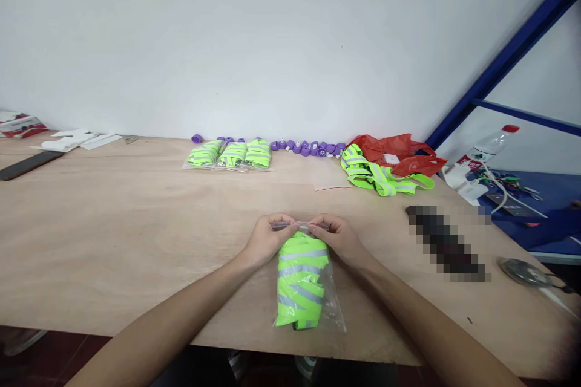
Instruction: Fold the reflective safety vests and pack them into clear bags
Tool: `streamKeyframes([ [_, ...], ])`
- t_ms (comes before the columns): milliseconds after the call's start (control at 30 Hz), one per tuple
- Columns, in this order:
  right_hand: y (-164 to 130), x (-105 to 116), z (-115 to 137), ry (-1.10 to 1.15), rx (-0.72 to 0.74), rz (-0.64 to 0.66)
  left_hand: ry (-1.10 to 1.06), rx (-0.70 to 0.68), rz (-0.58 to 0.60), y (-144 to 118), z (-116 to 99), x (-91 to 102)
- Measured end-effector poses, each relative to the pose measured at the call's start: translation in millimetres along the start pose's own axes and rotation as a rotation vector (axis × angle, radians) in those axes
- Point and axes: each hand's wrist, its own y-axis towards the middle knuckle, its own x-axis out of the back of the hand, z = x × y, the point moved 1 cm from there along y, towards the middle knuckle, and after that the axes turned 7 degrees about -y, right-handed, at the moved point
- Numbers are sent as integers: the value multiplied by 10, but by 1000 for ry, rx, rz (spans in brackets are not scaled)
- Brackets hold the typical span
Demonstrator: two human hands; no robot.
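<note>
A clear zip bag [334, 305] lies near the table's front edge with a folded neon-yellow reflective strap [302, 281] inside it. My left hand [269, 239] pinches the left part of the bag's top edge between thumb and fingers. On the right part of that same edge, my right hand [338, 237] pinches too, a short gap away from the left. The zip strip runs between both thumbs; whether it is sealed I cannot tell. The bag's open end points away from me, toward the wall.
Along the wall are several filled bags [233, 154], purple caps [304, 147], loose reflective straps [385, 180] and a red plastic bag [408, 154]. An empty clear bag [331, 180] lies beside them. A blurred-out dark object [447, 245] is on the right, a bottle [492, 148] beyond.
</note>
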Motion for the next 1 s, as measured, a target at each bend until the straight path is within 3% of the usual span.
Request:
streamKeyframes([
  [267, 10, -6, -38, -65, 30, -36, 34, 15, 55, 28, 8, 15],
  [667, -57, -8, 57, -119, 85, -97, 57, -17, 29, 8, -27, 0],
  [1000, 55, 108, -31, -30, 12, -224, -251, 20, 41, 113, 77, 134],
])
